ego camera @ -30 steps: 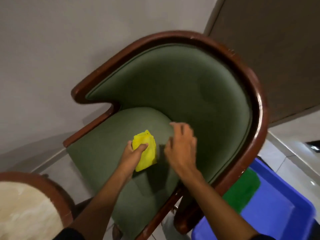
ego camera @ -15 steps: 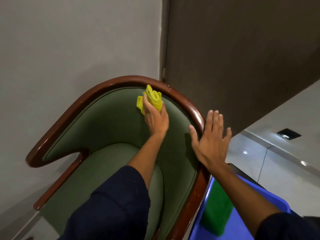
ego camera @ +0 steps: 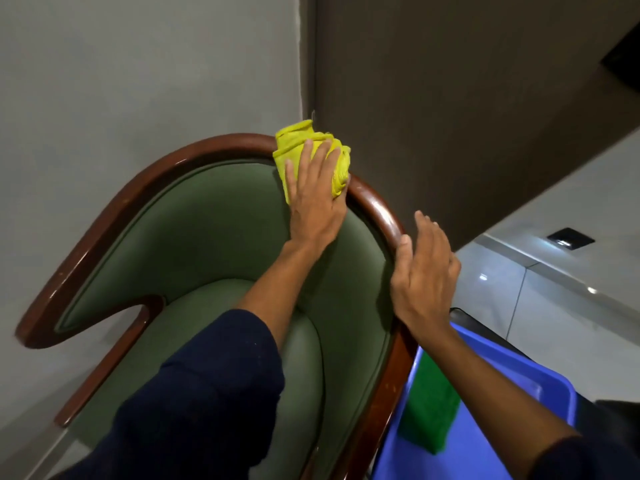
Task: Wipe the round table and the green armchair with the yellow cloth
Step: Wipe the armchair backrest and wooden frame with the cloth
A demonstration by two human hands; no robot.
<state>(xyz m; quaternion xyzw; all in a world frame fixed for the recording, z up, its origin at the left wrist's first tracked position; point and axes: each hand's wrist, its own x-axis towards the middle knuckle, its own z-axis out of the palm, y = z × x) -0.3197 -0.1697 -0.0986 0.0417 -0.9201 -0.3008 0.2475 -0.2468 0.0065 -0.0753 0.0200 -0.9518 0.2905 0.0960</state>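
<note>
The green armchair (ego camera: 194, 237) with a glossy brown wooden rim fills the lower left of the view. My left hand (ego camera: 317, 199) presses the bunched yellow cloth (ego camera: 298, 140) against the top of the chair's back, where the upholstery meets the wooden rim. My right hand (ego camera: 424, 271) rests flat on the right side of the wooden rim, fingers loosely spread, holding nothing. The round table is out of view.
A blue plastic bin (ego camera: 491, 403) holding a green cloth (ego camera: 433, 410) stands close to the chair's right side. A grey wall (ego camera: 121, 81) and a dark brown panel (ego camera: 450, 98) stand right behind the chair. Glossy tiled floor (ego camera: 554, 289) shows at the right.
My left hand carried the yellow cloth from the seat up the backrest and now onto the top rim. My right hand moved from the seat to the right rim. The view tilted upward.
</note>
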